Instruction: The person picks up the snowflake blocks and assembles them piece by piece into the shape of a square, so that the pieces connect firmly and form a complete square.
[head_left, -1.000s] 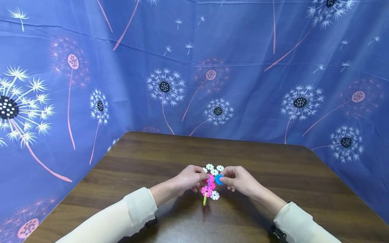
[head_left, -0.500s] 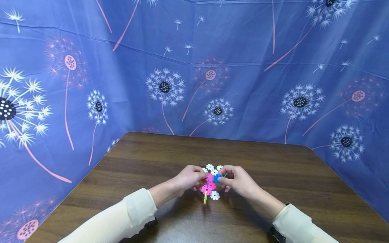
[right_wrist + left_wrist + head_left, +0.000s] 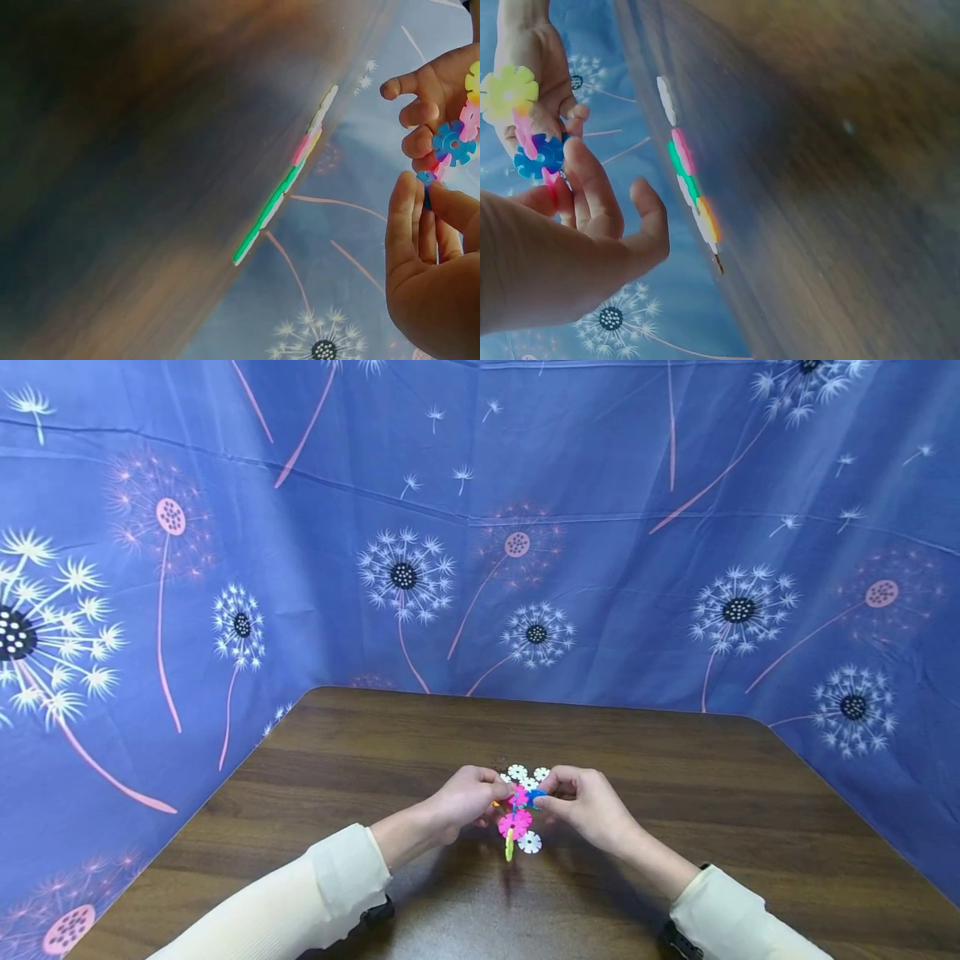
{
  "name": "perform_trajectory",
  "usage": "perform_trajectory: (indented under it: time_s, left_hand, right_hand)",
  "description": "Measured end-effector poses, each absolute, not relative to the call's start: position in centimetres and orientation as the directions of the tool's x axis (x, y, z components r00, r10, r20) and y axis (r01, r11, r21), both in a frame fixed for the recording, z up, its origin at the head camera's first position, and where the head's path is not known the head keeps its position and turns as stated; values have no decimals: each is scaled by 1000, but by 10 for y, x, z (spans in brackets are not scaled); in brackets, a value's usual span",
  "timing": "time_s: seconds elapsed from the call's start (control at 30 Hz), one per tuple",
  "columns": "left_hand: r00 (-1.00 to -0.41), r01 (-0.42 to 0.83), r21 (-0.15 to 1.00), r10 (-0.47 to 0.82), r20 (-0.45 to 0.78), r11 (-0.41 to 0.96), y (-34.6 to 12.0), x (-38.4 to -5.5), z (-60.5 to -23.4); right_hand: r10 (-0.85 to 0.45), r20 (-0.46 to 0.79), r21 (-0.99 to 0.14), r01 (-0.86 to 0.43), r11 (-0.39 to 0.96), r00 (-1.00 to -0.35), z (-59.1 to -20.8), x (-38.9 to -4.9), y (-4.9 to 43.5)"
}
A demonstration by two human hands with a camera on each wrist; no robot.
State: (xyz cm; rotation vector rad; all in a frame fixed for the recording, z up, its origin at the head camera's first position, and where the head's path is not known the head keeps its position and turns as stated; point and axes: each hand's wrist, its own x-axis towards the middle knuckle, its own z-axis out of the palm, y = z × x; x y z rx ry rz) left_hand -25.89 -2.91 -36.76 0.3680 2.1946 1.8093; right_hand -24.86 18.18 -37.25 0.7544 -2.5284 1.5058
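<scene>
Left hand (image 3: 467, 800) pinches linked pink discs (image 3: 514, 824), right hand (image 3: 592, 808) a blue disc (image 3: 535, 797), apparently so their rims meet, above the bench (image 3: 375, 727), well inside its edges.

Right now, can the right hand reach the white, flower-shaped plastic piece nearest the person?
Probably yes, after letting go: the right hand pinches a blue, notched plastic disc, but nothing seems to lie between that hand and the white piece.
</scene>
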Motion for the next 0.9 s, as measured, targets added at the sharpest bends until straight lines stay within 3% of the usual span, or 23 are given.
perform_trajectory:
  time_s: [0.3, 0.6, 0.9]
  left_hand:
    - [-949, 16, 989, 315, -31, 147, -23, -253, -365]
    - [-928, 7, 962, 360, -95, 271, -29, -252, -364]
    - [-915, -8, 972, 391, -101, 233, -32, -255, -362]
  right_hand:
    - [-374, 361, -782, -496, 378, -854, -372, -249, 181]
    - [-420, 290, -835, -442, 328, -860, -372, -249, 180]
    - [-446, 245, -871, -398, 288, -861, -371, -248, 172]
